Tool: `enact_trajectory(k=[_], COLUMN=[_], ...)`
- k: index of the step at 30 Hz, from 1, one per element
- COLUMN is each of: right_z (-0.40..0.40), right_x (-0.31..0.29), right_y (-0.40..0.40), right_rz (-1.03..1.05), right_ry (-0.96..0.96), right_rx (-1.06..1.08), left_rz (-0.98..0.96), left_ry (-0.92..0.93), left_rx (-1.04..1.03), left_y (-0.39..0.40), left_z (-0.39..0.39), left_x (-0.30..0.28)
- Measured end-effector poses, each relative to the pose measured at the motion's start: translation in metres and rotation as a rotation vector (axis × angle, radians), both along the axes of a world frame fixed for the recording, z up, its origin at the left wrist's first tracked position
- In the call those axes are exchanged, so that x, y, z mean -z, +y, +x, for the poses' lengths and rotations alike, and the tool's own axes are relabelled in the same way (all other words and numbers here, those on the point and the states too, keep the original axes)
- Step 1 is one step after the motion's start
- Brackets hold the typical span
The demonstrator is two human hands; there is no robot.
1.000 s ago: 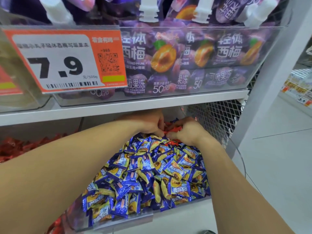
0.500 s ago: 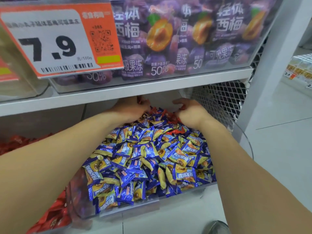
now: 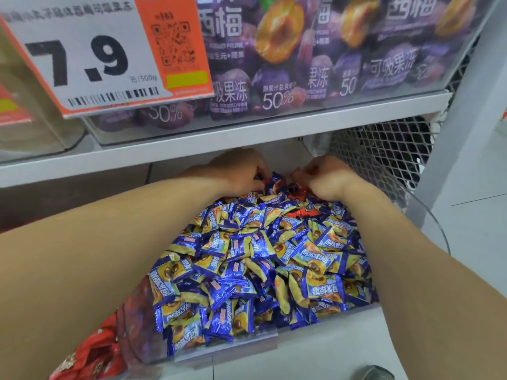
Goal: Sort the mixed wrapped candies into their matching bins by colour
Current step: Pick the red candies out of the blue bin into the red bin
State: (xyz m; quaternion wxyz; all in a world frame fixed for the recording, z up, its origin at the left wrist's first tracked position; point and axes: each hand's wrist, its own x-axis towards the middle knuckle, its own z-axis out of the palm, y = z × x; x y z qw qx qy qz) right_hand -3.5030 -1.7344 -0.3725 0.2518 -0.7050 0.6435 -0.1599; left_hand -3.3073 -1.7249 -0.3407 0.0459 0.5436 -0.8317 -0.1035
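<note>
A clear bin (image 3: pixel 233 349) on the lower shelf is heaped with blue-and-yellow wrapped candies (image 3: pixel 263 259). A few red wrapped candies (image 3: pixel 306 213) lie mixed in at the back of the heap. Both my hands reach under the upper shelf to that back end. My left hand (image 3: pixel 241 171) has its fingers curled down into the pile, and a bit of red wrapper shows at its fingertips. My right hand (image 3: pixel 326 179) pinches a red candy at its fingertips, just right of the left hand. Each palm is hidden.
Another bin of red wrapped candies (image 3: pixel 90 352) stands at the lower left. The white upper shelf (image 3: pixel 247 135) hangs low over my hands, carrying purple prune jelly pouches (image 3: pixel 301 64) and a 7.9 price tag (image 3: pixel 104 56). A wire mesh panel (image 3: pixel 384 154) closes the right side.
The view has dropped and moved closer to the blue bin. My hands have slid further back under the shelf and drawn slightly apart, still working at the red candies.
</note>
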Motion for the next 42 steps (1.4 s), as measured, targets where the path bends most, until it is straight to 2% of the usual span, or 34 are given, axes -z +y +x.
enact_trajectory(k=[7, 14, 19, 24, 29, 37, 39, 42], right_z=[-0.003, 0.008, 0.02, 0.018, -0.004, -0.017, -0.015, -0.009], right_x=[-0.002, -0.004, -0.006, 0.0, -0.014, -0.037, -0.038, -0.042], right_y=[-0.011, -0.015, -0.009, -0.007, -0.006, 0.034, 0.047, 0.064], right_rz=[0.009, 0.09, 0.121, 0.037, -0.083, 0.182, 0.218, 0.236], right_ry=[-0.052, 0.14, 0.159, -0.049, -0.363, -0.664, -0.759, -0.884], right_rx=[0.006, -0.11, -0.187, -0.083, 0.071, 0.026, 0.068, 0.1], left_rz=[-0.023, -0.019, 0.006, 0.014, 0.021, 0.074, 0.152, 0.405], left_ry=[0.079, 0.191, 0.223, 0.258, 0.33, 0.525, 0.555, 0.624], left_rx=[-0.092, -0.143, -0.187, -0.256, -0.288, -0.318, -0.318, -0.41], left_y=[0.0, 0.011, 0.019, 0.027, 0.034, 0.051, 0.059, 0.076], left_z=[0.006, 0.013, 0.02, 0.021, 0.016, 0.01, 0.01, 0.016], left_x=[0.007, 0.0, -0.005, -0.006, -0.012, -0.017, -0.021, -0.028])
